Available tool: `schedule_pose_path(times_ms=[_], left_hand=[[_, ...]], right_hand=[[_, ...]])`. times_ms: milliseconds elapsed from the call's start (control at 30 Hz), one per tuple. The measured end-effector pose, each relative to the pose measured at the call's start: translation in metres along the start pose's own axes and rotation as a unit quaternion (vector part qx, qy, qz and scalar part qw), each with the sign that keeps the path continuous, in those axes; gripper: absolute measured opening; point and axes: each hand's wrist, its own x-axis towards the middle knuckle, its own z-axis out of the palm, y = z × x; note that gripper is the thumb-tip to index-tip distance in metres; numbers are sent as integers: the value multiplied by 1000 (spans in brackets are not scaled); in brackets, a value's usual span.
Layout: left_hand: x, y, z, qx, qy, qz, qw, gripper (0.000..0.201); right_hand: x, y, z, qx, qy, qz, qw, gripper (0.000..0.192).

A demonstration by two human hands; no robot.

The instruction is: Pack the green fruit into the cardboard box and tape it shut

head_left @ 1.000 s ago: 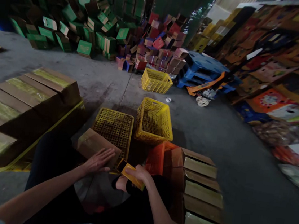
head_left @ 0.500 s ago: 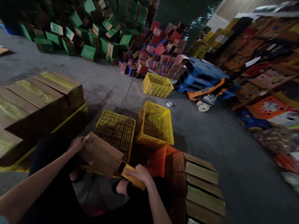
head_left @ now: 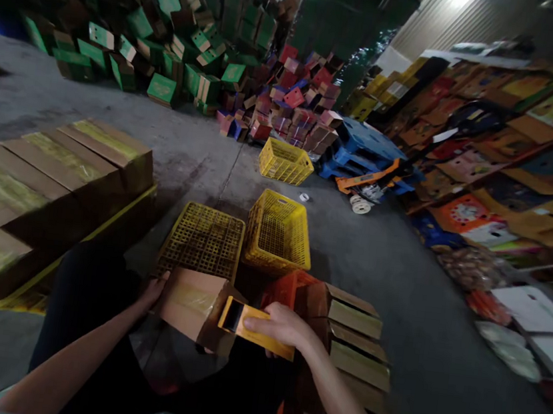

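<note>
warehouse floor (head_left: 401, 262) behind, left hand (head_left: 154, 291) grips cardboard box (head_left: 191, 305) between hands, right hand (head_left: 282, 325) clamps yellow tape dispenser (head_left: 252, 325).

Matt brown cardboard box (head_left: 192, 307) striped with glossy tape, yellow plastic dispenser (head_left: 252, 326), perforated plastic crates (head_left: 278, 233), rough concrete floor (head_left: 391, 261).

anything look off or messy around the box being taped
One yellow plastic crate lies upside down beside an upright yellow plastic crate. Behind them, green cardboard boxes sit in a tumbled heap rather than stacked. The brown cardboard box in hand looks undamaged.
</note>
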Motion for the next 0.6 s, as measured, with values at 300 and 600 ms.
schedule_pose_path(times_ms=[300, 600], left_hand=[[-41, 98, -66, -32, -99, 332, 938, 59], [-49, 87, -98, 296, -67, 503, 809, 67]], right_hand=[[47, -45, 18, 65, -36, -70, 995, 50], [65, -85, 20, 69, -66, -136, 986, 57]])
